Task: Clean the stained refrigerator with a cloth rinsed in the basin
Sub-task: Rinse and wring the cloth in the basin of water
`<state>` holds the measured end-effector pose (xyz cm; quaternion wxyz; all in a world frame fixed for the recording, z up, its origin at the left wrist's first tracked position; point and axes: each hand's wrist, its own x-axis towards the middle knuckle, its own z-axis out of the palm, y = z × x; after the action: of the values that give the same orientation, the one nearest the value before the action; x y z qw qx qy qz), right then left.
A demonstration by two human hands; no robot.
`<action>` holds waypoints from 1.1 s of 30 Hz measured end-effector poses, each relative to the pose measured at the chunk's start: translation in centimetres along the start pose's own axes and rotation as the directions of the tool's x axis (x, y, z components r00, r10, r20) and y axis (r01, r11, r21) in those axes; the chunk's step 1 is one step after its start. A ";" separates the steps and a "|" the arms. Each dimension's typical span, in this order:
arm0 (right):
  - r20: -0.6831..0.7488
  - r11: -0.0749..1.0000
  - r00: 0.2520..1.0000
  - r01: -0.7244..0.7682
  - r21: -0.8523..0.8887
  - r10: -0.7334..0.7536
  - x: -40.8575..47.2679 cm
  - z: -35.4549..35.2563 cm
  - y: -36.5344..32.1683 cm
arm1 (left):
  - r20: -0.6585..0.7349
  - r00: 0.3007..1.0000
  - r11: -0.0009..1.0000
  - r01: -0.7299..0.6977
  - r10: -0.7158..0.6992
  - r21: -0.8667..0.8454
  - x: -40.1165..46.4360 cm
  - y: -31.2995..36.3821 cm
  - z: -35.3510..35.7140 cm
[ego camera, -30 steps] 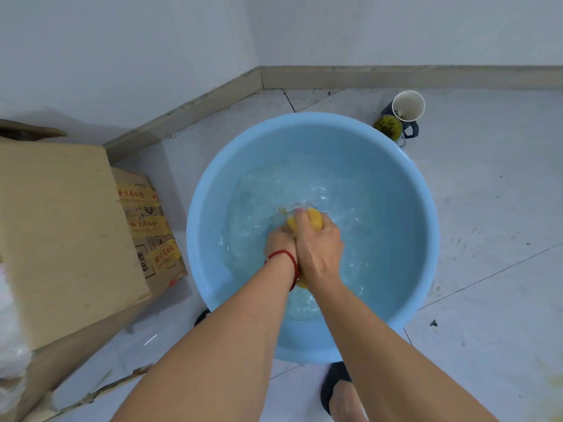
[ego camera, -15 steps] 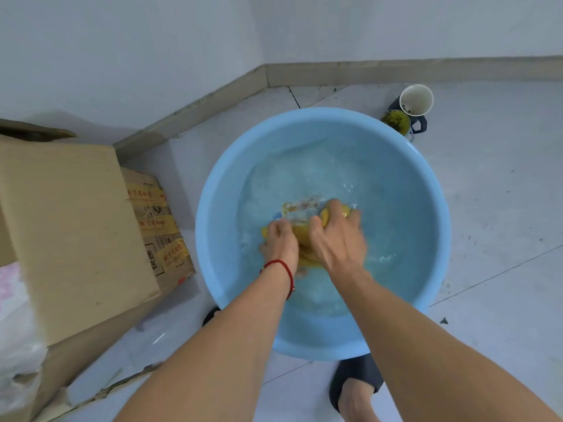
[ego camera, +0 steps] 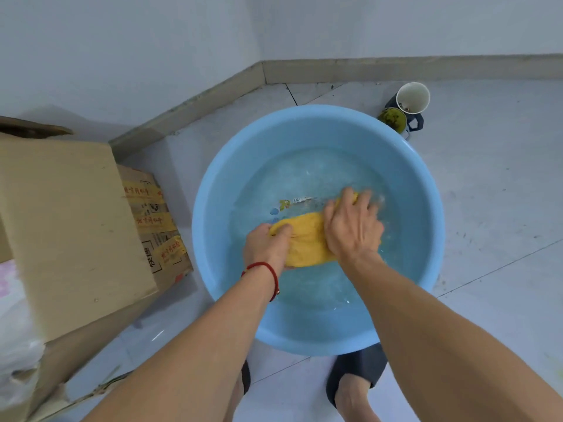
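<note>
The yellow cloth [ego camera: 307,239] now lies stretched out in the basin [ego camera: 213,190] (bunched 0.5 s ago); left hand [ego camera: 268,248] pinches it, right hand [ego camera: 353,226] fingers curl over it.

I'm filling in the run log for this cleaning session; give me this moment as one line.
stage: rinsing | cloth: yellow, in basin water | left hand: grips cloth end | right hand: grips other end | refrigerator: not in view

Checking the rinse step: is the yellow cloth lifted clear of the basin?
No, the yellow cloth lies low in the water inside the blue basin, gripped by the left hand and right hand.
</note>
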<state>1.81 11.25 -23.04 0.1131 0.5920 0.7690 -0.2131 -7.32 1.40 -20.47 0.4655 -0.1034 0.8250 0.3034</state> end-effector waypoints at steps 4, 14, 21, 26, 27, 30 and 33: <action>0.124 0.968 0.984 -0.149 0.204 0.125 -1.6 1.3 -0.6 | -0.054 0.991 0.992 0.120 -0.123 -0.046 0.9 0.9 1.0; 0.259 0.726 0.945 -0.321 0.609 0.201 -3.5 -0.5 -4.3 | 0.149 0.956 0.934 0.282 -0.253 -0.219 1.8 0.7 2.6; 0.047 0.999 0.999 -0.001 0.050 -0.001 0.2 -0.2 -1.0 | 0.070 0.992 0.979 0.112 -0.102 -0.171 0.0 1.3 0.2; 0.113 0.941 0.988 -0.132 0.311 0.101 -1.6 1.5 -1.1 | 0.076 0.985 0.985 0.162 -0.157 -0.063 6.4 -2.9 1.8; 0.190 0.847 0.974 -0.202 0.492 0.122 -2.2 1.6 -1.7 | 0.104 0.983 0.985 0.159 -0.152 -0.065 7.2 -3.3 2.6; 0.373 0.490 0.901 -0.434 0.756 0.223 -3.7 0.6 -3.3 | 0.142 0.966 0.957 0.237 -0.215 -0.165 4.5 -0.8 3.3; 0.302 0.585 0.929 -0.370 0.722 0.215 -4.4 -0.5 -4.6 | 0.185 0.964 0.959 0.225 -0.193 -0.172 3.4 0.0 3.2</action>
<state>-1.35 6.71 -19.84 -0.0457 0.6797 0.4823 -0.5508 -6.89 3.73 -24.53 0.5501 -0.2088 0.7345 0.3379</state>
